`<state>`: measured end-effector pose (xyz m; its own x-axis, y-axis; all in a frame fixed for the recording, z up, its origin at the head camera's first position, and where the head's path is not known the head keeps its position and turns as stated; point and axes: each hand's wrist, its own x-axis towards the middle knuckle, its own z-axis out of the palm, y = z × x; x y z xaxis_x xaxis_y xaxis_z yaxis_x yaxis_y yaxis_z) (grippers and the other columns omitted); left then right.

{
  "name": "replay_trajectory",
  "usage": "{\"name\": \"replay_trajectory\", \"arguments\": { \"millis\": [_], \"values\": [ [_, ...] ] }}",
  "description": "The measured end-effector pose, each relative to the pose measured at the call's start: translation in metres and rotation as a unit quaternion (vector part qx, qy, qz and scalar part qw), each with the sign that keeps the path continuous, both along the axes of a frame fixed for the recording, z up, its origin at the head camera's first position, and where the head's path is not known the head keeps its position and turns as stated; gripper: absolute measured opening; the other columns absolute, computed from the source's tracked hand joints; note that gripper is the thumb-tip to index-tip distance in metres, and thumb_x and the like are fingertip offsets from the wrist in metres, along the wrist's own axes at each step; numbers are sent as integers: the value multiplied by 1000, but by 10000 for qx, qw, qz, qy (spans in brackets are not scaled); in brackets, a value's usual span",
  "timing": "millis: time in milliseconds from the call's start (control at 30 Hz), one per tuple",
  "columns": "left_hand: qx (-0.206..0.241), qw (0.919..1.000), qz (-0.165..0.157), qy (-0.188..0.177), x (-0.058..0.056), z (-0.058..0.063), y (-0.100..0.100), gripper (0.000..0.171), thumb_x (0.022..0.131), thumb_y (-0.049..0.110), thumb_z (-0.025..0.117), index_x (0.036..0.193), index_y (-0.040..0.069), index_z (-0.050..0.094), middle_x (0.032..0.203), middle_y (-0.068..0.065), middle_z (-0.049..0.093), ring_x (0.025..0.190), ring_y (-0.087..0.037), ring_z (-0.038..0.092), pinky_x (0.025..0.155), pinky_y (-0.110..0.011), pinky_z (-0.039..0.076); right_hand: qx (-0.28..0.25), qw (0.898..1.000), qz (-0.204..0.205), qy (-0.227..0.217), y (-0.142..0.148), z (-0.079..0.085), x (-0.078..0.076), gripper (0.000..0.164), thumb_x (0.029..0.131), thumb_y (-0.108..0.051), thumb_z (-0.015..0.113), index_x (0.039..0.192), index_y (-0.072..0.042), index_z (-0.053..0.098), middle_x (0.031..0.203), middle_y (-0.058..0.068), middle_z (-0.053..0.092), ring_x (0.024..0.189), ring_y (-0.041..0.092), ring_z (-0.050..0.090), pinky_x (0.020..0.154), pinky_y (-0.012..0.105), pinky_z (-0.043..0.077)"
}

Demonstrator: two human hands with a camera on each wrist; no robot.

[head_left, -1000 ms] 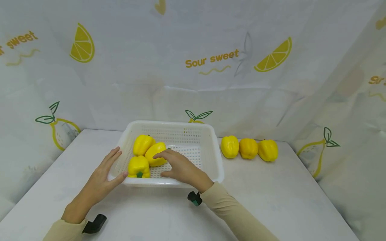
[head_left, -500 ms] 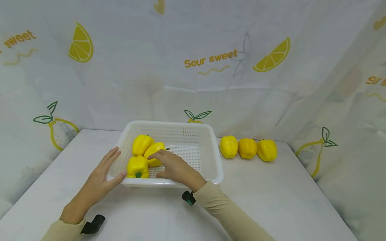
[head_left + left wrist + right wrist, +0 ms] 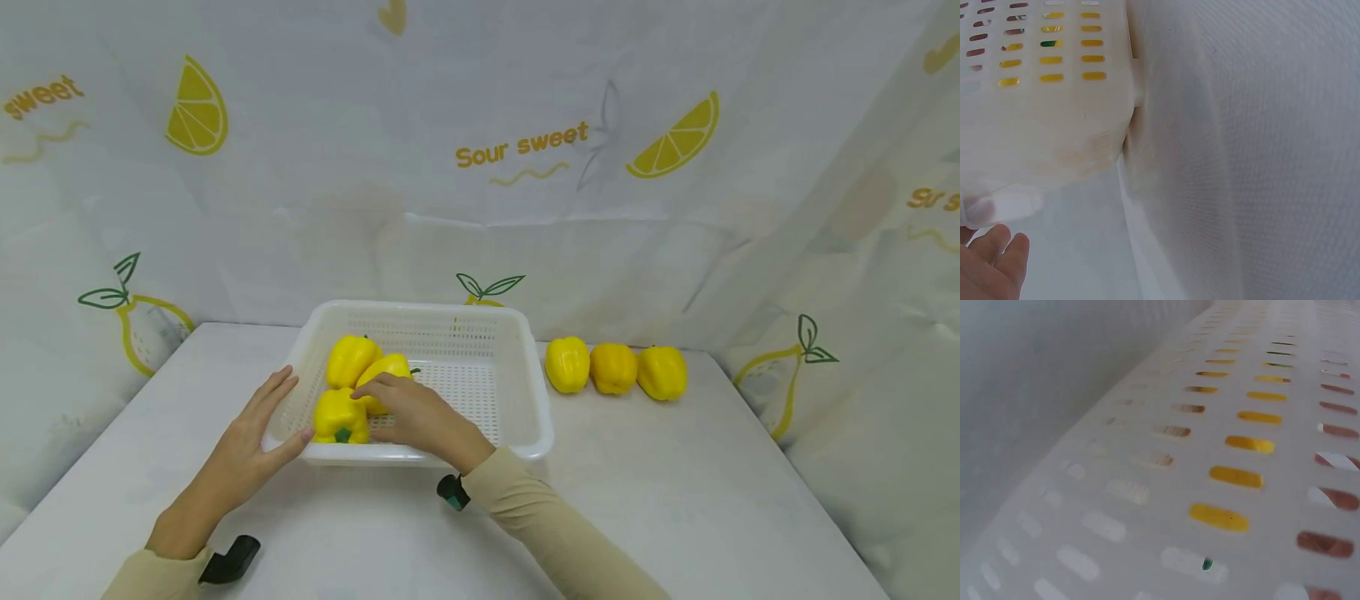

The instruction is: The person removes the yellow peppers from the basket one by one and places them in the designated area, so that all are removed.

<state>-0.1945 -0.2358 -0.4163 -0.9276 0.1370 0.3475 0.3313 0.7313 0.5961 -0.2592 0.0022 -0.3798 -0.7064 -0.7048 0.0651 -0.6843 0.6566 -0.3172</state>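
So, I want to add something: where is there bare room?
Free: the basket floor between the right hand and right wall; the table between the outside peppers and right sleeve. Crowded: the basket's left end, three clustered peppers beside the left hand.

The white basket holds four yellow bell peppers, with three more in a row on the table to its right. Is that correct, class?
The count in the white basket is wrong: the head view shows three yellow bell peppers in it, not four. The other three bell peppers, in a row on the table to its right, are as stated.
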Motion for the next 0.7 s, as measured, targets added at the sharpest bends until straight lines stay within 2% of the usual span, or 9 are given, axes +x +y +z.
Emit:
{"name": "replay_trajectory", "arguments": {
  "millis": [367,700],
  "values": [
    [7,10000,-1,-10,0,-1,0,75,91,31,68,154,9,33,164,-15,23,146,-48,25,102,-77,31,143,9990,384,-177,-7,1,-2,52,94,-27,68,143,-20,53,148,-6,54,139,9,47,117,25,37],
    [54,10000,-40,18,0,-1,-1,74,91,30,69,153,7,34,163,-16,25,146,-48,25,102,-77,31,457,9982,343,196,-9,2,-2,54,90,-32,73,141,-24,56,139,0,56,118,15,58,104,23,48]
  ]
}}
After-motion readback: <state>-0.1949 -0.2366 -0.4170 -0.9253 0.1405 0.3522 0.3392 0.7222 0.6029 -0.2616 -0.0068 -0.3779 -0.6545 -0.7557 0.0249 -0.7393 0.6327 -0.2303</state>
